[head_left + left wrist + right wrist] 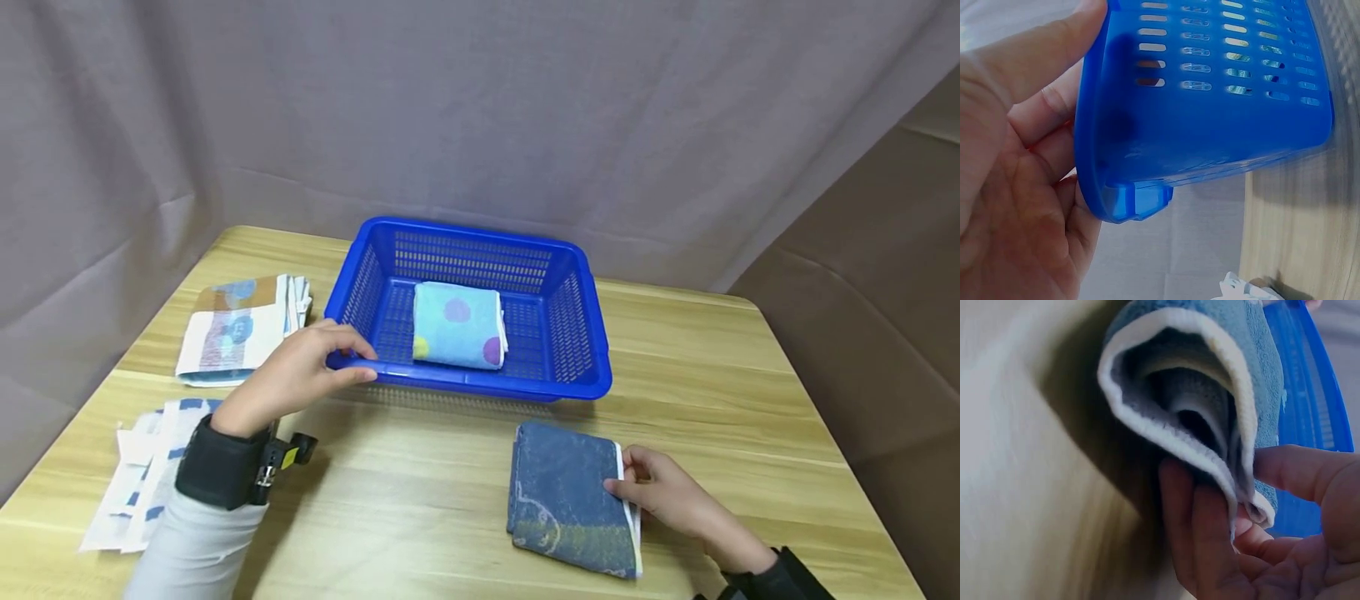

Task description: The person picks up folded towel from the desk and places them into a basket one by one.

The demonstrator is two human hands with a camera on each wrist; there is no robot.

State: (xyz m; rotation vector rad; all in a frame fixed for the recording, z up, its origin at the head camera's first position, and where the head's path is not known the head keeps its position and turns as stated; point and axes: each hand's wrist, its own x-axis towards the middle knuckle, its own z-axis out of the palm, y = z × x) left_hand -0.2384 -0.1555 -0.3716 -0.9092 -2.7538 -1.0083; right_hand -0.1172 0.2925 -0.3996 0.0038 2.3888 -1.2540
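Observation:
A blue plastic basket (480,383) with slotted walls stands near the back of the table. My left hand (303,371) grips its front left corner, thumb and fingers on either side of the rim, as the left wrist view also shows. Inside the basket lies a folded light blue towel (457,325) with coloured dots. At the front right, my right hand (667,492) pinches the white-edged side of a folded dark blue towel (570,496). The right wrist view shows the thumb on one face of this towel (1179,437) and fingers on the other, its layers gaping between.
Left of the basket lies a folded white, brown and blue towel (232,329). Nearer the front left is a white towel with blue patches (150,475), partly behind the left forearm. A grey curtain (480,108) hangs behind the wooden table (705,367).

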